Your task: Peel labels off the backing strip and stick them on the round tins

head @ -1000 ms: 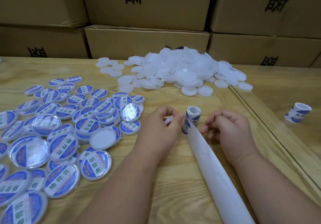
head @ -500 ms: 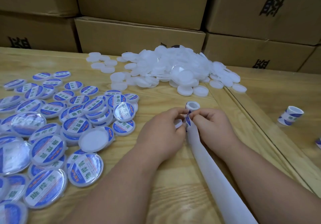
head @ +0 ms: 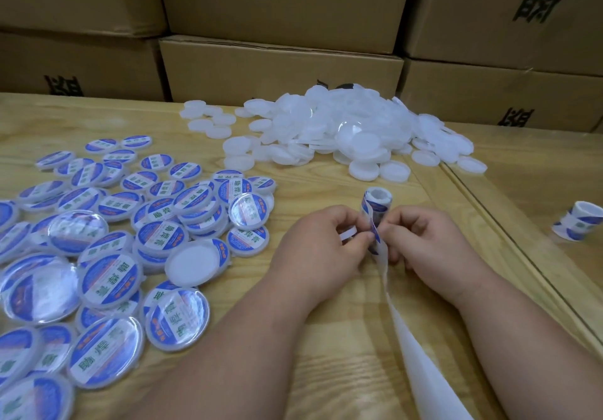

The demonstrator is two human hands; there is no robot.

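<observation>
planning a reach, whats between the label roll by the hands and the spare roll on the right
Head view: only bare wooden table and its seam lie between the label roll and spare roll.

Soft, even overhead light; glare glints on the labelled tins (head: 107, 256) left of the fingers (head: 362, 240). Edges bend, slightly blurred.

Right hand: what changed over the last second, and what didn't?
The right hand moved left from beside the label roll and now pinches a label at the backing strip, meeting the left hand. The left hand kept holding a blank tin. The roll, the labelled tins and the blank pile stayed put.
</observation>
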